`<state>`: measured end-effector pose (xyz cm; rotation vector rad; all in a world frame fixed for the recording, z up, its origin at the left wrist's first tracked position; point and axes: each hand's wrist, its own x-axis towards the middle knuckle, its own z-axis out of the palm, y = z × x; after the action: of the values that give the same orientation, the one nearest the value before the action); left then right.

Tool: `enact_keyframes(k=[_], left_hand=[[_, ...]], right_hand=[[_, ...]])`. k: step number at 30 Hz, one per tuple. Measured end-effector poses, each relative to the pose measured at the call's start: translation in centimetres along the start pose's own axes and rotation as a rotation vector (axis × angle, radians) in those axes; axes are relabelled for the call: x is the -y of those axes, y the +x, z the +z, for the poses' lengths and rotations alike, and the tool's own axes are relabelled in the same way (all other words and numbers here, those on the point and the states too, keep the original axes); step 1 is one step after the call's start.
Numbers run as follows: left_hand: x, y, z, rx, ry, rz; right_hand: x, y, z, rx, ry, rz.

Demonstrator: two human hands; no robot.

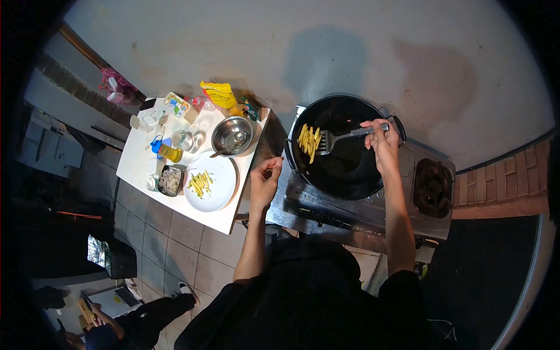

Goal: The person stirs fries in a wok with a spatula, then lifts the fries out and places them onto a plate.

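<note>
My right hand is closed round the grey handle of a slotted spatula over a large black wok. The spatula's head touches a small heap of yellow fries at the wok's left side. My left hand hangs between the table and the wok, its thumb and fingers pressed together; anything between them is too small to make out. Left of it, a white plate holds more yellow fries. A metal bowl with a spoon in it stands behind the plate.
The white table also bears a yellow bottle, a yellow bag, glass jars and a square container. The wok sits on a metal stove with a second burner at right. Another person is at lower left.
</note>
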<state>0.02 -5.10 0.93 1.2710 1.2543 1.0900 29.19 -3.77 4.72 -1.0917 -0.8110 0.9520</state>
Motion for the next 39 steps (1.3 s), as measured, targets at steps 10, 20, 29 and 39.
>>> enact_keyframes(k=[10,20,29,39], left_hand=[[0.2,-0.1,-0.3,-0.003,0.029,0.027],[-0.1,-0.5,-0.4,0.004,0.035,-0.021],[0.7,-0.2,-0.2,0.005,0.004,0.043],[0.0,-0.5,-0.2,0.006,-0.04,-0.03]], right_hand=[[0.3,0.0,-0.1,0.017,-0.005,0.022],[0.2,-0.9,-1.6,-0.005,0.034,0.066],[-0.4,-1.4,-1.8,-0.013,0.058,0.081],[-0.2,-1.8,-1.9,-0.031,-0.015,0.041]])
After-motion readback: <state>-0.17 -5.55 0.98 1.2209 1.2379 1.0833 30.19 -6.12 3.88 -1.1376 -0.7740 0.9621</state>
